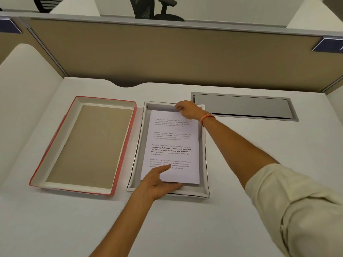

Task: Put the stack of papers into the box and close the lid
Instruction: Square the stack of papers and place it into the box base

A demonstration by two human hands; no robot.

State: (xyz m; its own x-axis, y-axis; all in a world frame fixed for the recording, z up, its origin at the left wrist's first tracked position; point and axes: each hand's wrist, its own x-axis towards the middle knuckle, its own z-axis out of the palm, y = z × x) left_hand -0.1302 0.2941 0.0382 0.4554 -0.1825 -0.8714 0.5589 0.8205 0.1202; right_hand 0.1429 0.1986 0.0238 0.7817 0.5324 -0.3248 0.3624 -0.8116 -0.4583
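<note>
A stack of white printed papers (174, 143) lies inside the shallow white box (204, 156) at the middle of the desk. My left hand (159, 182) grips the stack's near edge, index finger pressed flat on the top sheet and the other fingers underneath. My right hand (187, 110) pinches the far edge of the stack near the box's back wall. The lid (83, 145), red outside with a brown inner face, lies upside down just left of the box.
A grey cable hatch (243, 106) is set into the desk at the back right. A beige partition (167, 56) closes off the far side. Black office chairs (154, 8) show beyond it. The desk (241, 182) is white.
</note>
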